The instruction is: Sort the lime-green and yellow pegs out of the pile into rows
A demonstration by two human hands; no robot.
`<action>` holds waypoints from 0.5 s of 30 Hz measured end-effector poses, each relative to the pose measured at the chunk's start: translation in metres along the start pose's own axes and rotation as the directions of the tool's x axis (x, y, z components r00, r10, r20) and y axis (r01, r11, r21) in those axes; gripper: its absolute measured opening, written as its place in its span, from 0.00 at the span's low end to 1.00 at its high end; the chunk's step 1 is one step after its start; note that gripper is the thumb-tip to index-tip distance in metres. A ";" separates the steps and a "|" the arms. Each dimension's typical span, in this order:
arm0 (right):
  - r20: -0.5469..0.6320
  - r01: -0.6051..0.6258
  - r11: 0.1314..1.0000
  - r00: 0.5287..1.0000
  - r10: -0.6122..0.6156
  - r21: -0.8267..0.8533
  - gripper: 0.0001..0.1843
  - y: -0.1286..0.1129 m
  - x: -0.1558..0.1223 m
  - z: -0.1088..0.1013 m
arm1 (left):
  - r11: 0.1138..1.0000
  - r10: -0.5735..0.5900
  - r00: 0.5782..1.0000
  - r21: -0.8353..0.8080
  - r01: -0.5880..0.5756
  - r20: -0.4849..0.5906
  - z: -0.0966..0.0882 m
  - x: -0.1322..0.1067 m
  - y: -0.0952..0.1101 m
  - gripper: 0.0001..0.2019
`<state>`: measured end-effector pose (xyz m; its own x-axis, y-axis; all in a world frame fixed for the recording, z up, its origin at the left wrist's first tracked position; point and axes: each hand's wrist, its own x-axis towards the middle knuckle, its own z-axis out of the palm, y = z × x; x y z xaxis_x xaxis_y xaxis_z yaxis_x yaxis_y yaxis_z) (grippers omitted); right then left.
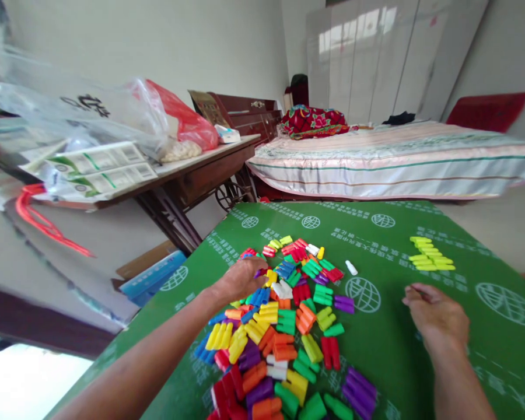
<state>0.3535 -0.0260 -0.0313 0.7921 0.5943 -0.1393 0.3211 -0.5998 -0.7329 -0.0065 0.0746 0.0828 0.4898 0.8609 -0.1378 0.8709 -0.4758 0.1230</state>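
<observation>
A heap of small plastic clips [284, 326] in red, yellow, green, blue, purple, orange and white lies on a green printed table cover [376, 233]. My left hand [240, 279] reaches into the far left side of the heap, fingers curled down onto the pieces; what they grip is hidden. My right hand [435, 315] hovers palm down over bare cover to the right of the heap, fingers loosely bent, nothing visible in it. A separate small stack of lime-yellow clips [429, 254] lies at the far right. One white clip [351, 268] lies alone between heap and stack.
A wooden side table [210, 169] at left carries plastic bags, a red bag [188, 119] and flat boxes [100, 169]. A bed [389, 157] with a striped cover stands behind the green table. White wardrobe doors fill the back wall.
</observation>
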 end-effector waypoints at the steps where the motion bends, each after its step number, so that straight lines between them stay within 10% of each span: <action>1: 0.000 -0.003 1.000 1.000 0.003 -0.008 0.20 -0.001 0.000 -0.001 | 1.000 -0.024 1.000 0.011 0.023 0.006 0.000 0.001 -0.001 0.07; 15: 0.037 -0.048 0.997 0.998 0.050 -0.056 0.21 -0.009 -0.004 -0.007 | 0.977 -0.166 0.977 0.157 0.145 0.136 0.015 0.014 -0.001 0.04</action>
<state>0.3509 -0.0269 -0.0194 0.7876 0.5829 -0.1999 0.3115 -0.6565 -0.6870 0.0001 0.0847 0.0662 0.3390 0.8954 -0.2886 0.9280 -0.3687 -0.0540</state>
